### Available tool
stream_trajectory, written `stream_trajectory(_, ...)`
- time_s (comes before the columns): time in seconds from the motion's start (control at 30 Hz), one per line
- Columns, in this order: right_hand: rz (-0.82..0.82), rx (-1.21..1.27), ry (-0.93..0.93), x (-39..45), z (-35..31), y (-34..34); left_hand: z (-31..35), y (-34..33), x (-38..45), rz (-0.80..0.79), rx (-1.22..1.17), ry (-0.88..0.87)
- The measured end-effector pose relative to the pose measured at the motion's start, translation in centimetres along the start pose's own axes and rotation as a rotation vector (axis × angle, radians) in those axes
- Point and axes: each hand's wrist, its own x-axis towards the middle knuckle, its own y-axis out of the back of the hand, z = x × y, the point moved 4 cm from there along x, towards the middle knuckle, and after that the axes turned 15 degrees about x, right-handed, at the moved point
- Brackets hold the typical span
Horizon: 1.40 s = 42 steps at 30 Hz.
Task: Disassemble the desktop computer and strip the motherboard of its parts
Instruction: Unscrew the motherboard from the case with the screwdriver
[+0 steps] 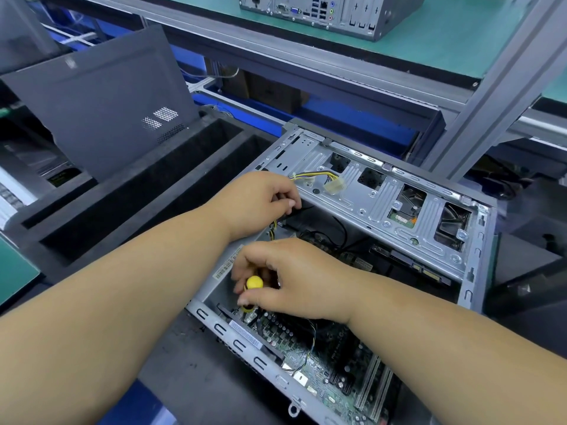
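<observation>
Centrally, open desktop case [380, 240] lying on its side on dark counter [196, 372], side panel off, motherboard [325, 363] still seated inside at near end. Right hand [288, 280] curled round yellow-handled screwdriver [254, 283], fingers [245, 300] and thumb pinching the handle, shaft pointing down toward the board's near-left corner. Left hand [260, 200] further in, fingers clenched over dark cabling just beside the silver drive cage [377, 194]; exactly what is gripped too hidden to tell. Yellow-and-black wire bundle with white connector [334, 184] draped on the cage beyond the left hand. Barcode sticker [225, 266] on the silver box beneath the right hand, print too small to read; another barcode label [245, 332] along the case's near rim, likewise illegible. Dark grey side panel [101, 108] leaning upright at left behind black foam tray [138, 191]. Second computer [325, 13] on green shelf above, rear ports facing forward, no readable brand.
</observation>
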Motion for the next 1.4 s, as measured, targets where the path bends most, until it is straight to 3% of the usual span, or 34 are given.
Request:
stream_trajectory(0.73,0.134,-0.018,0.016,-0.17,0.03,0.83,0.00,0.00,0.12,0.002,0.078,0.007)
stream_trajectory(0.9,0.106,0.013,0.004,-0.21,0.07,0.77,0.03,0.06,0.09,0.000,0.073,0.011)
stream_trajectory(1.13,0.111,-0.130,0.005,-0.18,0.32,0.58,-0.04,0.02,0.16,0.022,0.089,0.010)
stream_trajectory(1.4,0.098,-0.032,-0.015,-0.23,0.20,0.56,-0.06,0.06,0.10,0.045,0.090,0.031)
